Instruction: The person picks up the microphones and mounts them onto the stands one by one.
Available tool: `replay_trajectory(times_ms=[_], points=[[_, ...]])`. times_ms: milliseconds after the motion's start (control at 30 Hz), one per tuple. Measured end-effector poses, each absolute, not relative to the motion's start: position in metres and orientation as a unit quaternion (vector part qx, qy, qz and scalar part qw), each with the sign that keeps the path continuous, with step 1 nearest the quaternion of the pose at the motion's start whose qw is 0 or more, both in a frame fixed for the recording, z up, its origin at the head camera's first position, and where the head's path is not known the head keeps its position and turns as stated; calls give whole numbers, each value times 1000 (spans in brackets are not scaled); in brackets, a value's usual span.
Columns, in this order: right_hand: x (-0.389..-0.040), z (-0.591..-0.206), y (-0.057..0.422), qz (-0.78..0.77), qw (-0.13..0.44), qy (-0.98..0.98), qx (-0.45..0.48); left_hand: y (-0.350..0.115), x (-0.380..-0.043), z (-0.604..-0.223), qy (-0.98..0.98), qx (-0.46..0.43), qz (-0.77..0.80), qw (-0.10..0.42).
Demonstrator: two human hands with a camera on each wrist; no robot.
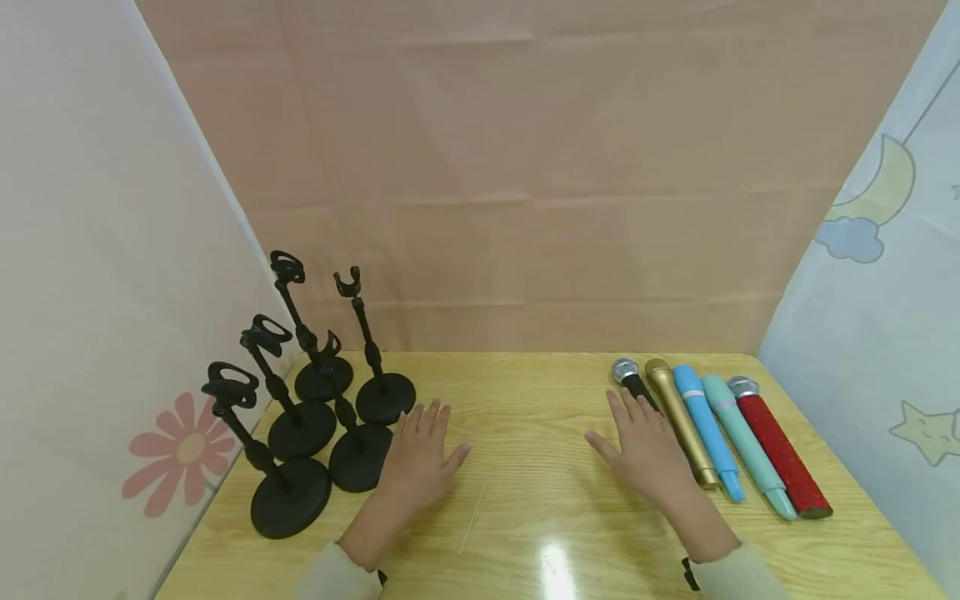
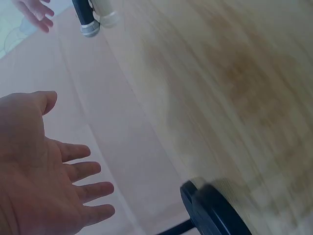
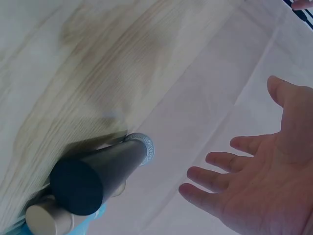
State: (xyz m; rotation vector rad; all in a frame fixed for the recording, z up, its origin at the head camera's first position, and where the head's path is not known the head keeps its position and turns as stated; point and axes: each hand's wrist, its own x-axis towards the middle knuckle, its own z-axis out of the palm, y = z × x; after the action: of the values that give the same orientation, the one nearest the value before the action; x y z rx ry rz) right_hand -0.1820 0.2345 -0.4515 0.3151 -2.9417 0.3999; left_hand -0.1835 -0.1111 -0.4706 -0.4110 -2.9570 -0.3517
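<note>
My left hand (image 1: 420, 458) is palm down with fingers spread and holds nothing. It is nearest to a short black microphone stand (image 1: 360, 458) with a round base. Several such desktop stands stand upright at the left, one of them a front stand (image 1: 291, 497) with a ring-shaped clip. My right hand (image 1: 647, 446), also spread and holding nothing, partly hides a black microphone (image 1: 636, 385) with a silver mesh head. Beside that lie a gold microphone (image 1: 682, 423), a blue microphone (image 1: 707, 429), a mint green microphone (image 1: 750, 448) and a red glittery microphone (image 1: 783, 454).
The light wooden table (image 1: 525, 417) meets a tan backdrop (image 1: 525, 208) at the rear. Printed white sheets flank it, with a pink flower (image 1: 190, 448) at left and a moon (image 1: 888, 179) at right. A thin pale line (image 1: 472, 518) marks the tabletop between my arms.
</note>
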Motion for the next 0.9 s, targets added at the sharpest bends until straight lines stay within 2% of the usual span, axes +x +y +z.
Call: replay_trajectory(times_ms=[400, 700, 900], points=[[-191, -456, 255, 150, 71, -982, 94, -138, -178, -474, -982, -121, -118, 81], [-194, -455, 265, 150, 46, -985, 70, -151, -167, -472, -985, -93, -133, 66], [-197, -458, 270, 156, 43, -985, 64, -164, -163, -473, -987, -85, -115, 80]])
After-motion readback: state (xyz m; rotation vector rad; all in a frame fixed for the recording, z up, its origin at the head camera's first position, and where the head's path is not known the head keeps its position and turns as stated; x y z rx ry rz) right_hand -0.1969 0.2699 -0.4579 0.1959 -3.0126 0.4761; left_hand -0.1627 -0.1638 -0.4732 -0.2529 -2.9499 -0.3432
